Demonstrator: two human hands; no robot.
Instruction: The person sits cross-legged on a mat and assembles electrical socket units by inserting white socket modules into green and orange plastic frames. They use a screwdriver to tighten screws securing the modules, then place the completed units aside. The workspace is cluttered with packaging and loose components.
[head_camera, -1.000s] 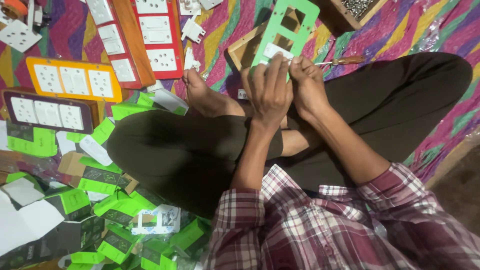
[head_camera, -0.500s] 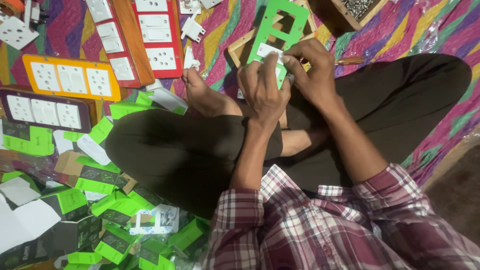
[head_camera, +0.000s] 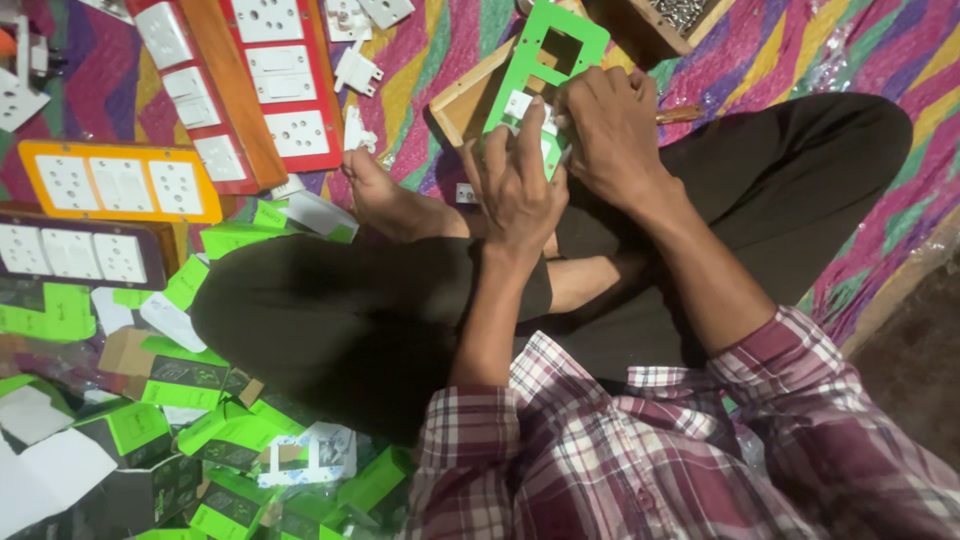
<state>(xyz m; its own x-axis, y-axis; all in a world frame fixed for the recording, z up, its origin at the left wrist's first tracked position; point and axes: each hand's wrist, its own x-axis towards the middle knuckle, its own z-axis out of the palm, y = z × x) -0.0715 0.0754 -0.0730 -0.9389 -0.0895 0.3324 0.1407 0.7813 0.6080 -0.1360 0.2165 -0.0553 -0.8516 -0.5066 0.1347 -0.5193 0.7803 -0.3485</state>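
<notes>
I sit cross-legged in black trousers and hold a green plastic frame plate with rectangular cut-outs over my shins. My left hand grips its lower part, fingers over a white socket module set in the frame. My right hand presses on the frame's right side beside that module. Under the frame lies a wooden box.
Finished switch boards lie to the left: a red one, an orange one, a dark brown one. Loose white modules sit on the striped cloth. Green and black cartons pile at lower left. A wooden tray of screws stands above.
Both hands have shifted slightly on the green frame, and the right hand has moved up onto its side. The frame stays over the wooden box.
</notes>
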